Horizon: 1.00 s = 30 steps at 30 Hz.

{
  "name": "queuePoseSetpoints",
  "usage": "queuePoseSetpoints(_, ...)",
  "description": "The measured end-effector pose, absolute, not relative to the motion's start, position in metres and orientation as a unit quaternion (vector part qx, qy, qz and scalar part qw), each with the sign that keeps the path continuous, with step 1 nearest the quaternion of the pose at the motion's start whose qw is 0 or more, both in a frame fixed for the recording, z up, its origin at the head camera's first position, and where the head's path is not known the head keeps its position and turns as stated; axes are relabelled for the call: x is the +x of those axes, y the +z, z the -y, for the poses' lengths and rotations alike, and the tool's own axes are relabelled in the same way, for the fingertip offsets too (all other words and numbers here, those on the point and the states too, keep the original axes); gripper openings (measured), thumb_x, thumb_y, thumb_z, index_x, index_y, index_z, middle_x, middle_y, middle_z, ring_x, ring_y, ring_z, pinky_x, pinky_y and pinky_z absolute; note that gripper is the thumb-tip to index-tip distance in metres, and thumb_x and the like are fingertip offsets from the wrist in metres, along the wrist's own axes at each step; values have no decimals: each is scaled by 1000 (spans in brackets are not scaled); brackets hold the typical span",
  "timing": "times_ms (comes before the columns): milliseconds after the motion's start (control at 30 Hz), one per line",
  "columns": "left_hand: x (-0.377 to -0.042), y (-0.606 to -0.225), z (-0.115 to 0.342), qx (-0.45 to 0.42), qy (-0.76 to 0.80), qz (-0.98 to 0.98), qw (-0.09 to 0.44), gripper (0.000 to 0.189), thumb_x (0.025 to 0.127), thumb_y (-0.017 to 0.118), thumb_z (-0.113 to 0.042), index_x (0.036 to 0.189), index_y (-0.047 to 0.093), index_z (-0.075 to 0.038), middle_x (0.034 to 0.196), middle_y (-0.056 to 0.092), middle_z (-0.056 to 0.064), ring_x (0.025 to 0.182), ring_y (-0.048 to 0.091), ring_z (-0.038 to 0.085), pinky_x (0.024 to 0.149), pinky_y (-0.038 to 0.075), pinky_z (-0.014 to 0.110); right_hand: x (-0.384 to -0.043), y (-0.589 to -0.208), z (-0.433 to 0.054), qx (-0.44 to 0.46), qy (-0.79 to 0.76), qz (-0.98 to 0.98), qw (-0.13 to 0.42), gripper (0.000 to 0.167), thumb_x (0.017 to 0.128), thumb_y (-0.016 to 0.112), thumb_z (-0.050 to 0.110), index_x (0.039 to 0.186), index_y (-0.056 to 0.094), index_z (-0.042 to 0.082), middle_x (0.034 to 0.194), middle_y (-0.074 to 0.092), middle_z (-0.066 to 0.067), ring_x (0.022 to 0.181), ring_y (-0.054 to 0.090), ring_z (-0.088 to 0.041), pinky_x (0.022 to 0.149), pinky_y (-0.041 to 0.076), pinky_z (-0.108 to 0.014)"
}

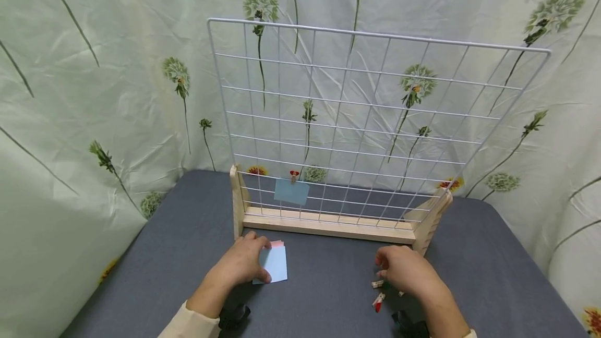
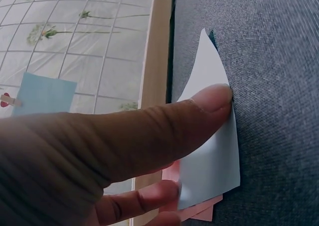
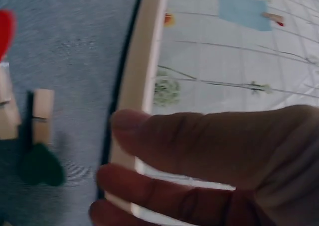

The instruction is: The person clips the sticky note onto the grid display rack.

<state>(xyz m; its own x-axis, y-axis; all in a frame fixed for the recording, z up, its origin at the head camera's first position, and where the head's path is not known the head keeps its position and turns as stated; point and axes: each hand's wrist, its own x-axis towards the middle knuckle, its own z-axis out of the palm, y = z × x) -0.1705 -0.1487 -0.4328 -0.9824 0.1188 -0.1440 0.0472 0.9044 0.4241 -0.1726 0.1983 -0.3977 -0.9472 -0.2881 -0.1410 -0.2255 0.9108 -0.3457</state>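
My left hand (image 1: 239, 262) pinches a light blue sheet of paper (image 1: 276, 265) by its edges, thumb on the near side. The sheet bows up in the left wrist view, with pink paper (image 2: 202, 209) beneath it. My right hand (image 1: 407, 271) hovers over small wooden clothespins, fingers loosely bent and holding nothing. One clothespin (image 3: 42, 111) carries a green heart (image 3: 42, 166); another clothespin (image 1: 379, 300) has a red heart. The hand hides part of the group. Another blue sheet (image 1: 291, 192) hangs on the white wire grid (image 1: 328, 125) from a red-heart clothespin (image 1: 293, 177).
A wooden base (image 1: 328, 227) with two side supports holds the grid upright on the dark grey tabletop (image 1: 324, 286). Behind stands a pale curtain (image 1: 131, 77) with a dandelion print. Black objects (image 1: 235, 317) sit by both wrists.
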Motion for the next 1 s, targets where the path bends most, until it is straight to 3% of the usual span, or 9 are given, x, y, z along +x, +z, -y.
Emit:
queuePoseSetpoints(300,-171,-433,149,51,218,-972,78,67,56,101,-23,115,70,-11,111,60,9,99,54,27,87,50,49,-175,-411,-203,-121,-149,-975,115,26,72,90,14,85,67,16,78,65,3,71,56,-15,65,47,-38)
queuePoseSetpoints(1000,-168,-433,145,69,202,-975,60,53,58,100,-22,97,66,-11,93,62,4,86,47,23,75,42,40,-175,-414,-199,-114,-147,-973,135,27,71,91,12,80,65,15,77,63,1,70,52,-17,62,43,-36)
